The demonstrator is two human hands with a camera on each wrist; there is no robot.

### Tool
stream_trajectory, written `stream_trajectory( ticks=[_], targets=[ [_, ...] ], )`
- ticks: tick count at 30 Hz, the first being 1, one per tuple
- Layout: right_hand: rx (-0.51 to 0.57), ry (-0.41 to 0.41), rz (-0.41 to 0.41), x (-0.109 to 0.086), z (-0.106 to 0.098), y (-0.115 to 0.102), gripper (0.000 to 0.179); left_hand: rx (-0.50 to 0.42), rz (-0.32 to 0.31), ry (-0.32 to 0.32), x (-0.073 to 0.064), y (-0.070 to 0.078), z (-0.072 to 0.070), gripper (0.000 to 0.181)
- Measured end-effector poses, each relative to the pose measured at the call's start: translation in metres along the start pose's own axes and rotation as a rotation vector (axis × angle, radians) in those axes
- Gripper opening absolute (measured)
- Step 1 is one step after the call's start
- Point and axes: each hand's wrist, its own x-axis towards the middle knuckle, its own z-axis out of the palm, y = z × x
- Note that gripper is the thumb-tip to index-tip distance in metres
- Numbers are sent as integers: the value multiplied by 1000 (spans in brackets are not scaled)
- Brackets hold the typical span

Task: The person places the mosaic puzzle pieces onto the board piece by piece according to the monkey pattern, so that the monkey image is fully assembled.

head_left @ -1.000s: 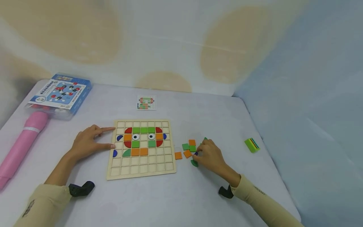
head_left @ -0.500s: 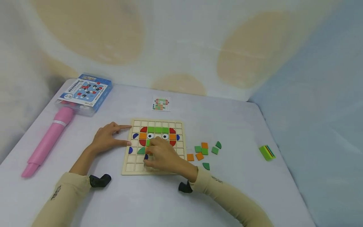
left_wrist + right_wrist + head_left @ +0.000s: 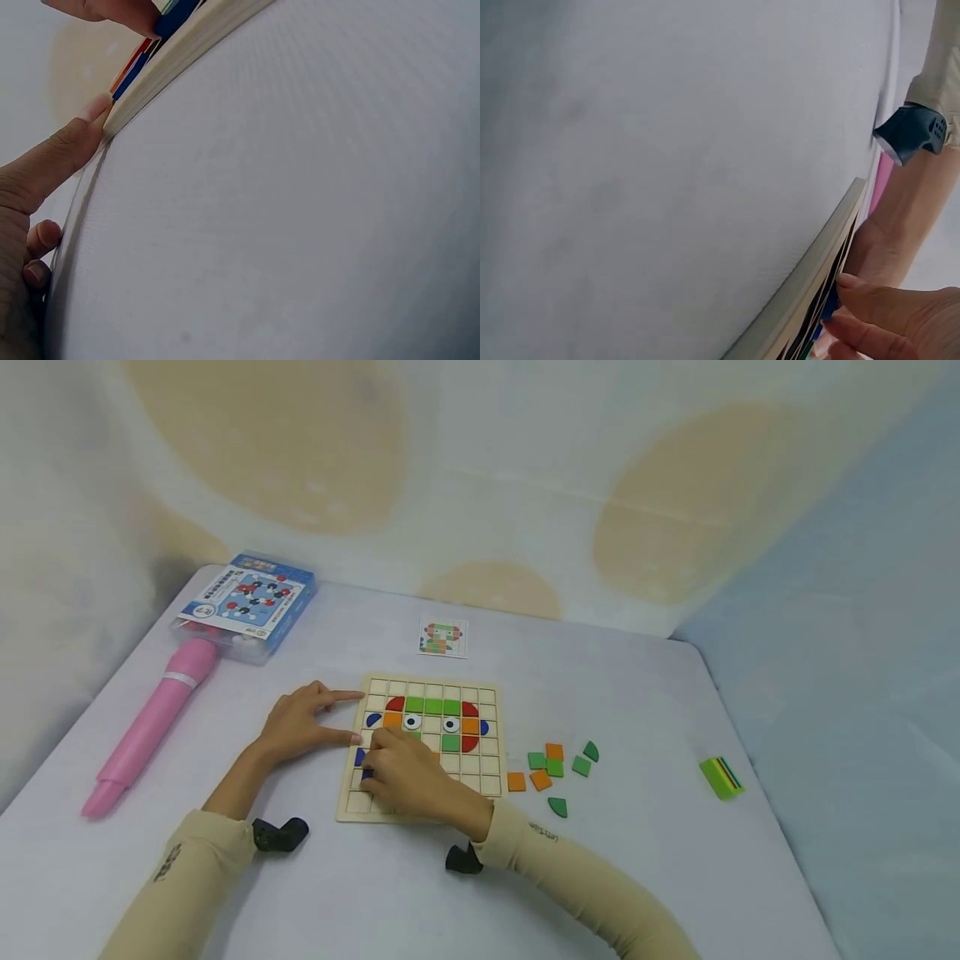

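Note:
A wooden grid board [image 3: 420,681] lies on the table, partly filled with red, green, orange and blue tiles and two white eye discs [image 3: 451,724]. The thumb and index finger of my left hand [image 3: 296,725] are spread straight against its left edge; the left wrist view shows the thumb at the rim. Over the lower left squares, my right hand [image 3: 408,777] pinches a blue rounded tile [image 3: 829,301] between thumb and fingertips, low at the board. Another blue tile [image 3: 360,757] sits just above it on the left. My right hand hides several squares and tiles.
Loose orange and green tiles [image 3: 555,767] lie right of the board. A pattern card [image 3: 442,637] is behind it. A blue molecule-model box [image 3: 251,602] and a pink tube [image 3: 153,727] stand at left; a green striped block [image 3: 722,778] is far right.
My right hand has carried the blue tile from the loose pile leftward onto the board's lower left. My left hand stays at the board's edge. The head view has shifted.

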Motion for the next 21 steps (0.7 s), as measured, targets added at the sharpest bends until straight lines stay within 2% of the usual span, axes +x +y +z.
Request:
stream_trajectory(
  ticks=[4,7,12,17,21],
  targets=[
    [8,30,11,-3,-1,3,26,6,3,-8,3,4,0,74],
    [21,49,37,-7,-2,5,19,8,9,-10,5,7,0,74],
    [41,14,53,-8,-2,5,14,5,16,-7,8,9,2,74],
    [-44,-17,35,-1,1,-1,15,-4,21,-11,7,7,3,73],
    [-84,-27,21,4,4,-5,17,6,-14,-21,0,1,0,74]
  ],
)
